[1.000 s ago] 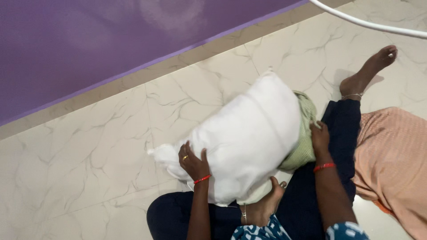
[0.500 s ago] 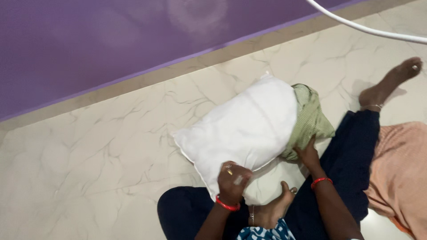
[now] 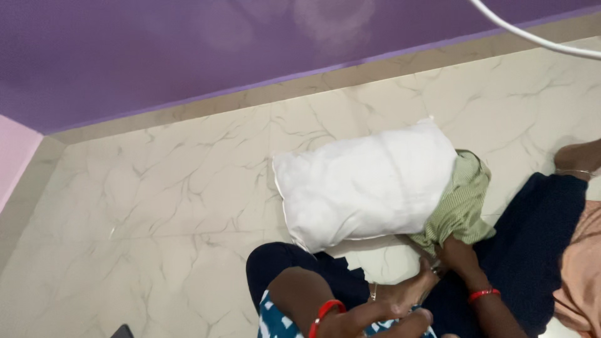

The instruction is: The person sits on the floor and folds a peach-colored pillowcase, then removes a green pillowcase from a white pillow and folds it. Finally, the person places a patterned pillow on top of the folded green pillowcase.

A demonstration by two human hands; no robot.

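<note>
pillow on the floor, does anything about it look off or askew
The white pillow lies tilted on the marble floor, and its green cover is bunched over one end only, leaving most of the pillow bare. The right hand grips the cover's lower edge.

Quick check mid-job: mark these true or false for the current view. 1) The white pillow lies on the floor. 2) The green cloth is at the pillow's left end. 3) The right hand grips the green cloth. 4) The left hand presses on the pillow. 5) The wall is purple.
1) True: the white pillow lies on the marble floor.
2) False: the green cloth is at its right end.
3) True: the right hand holds the cloth's lower edge.
4) False: the left hand is near the foot, off the pillow.
5) True: purple wall.
</note>
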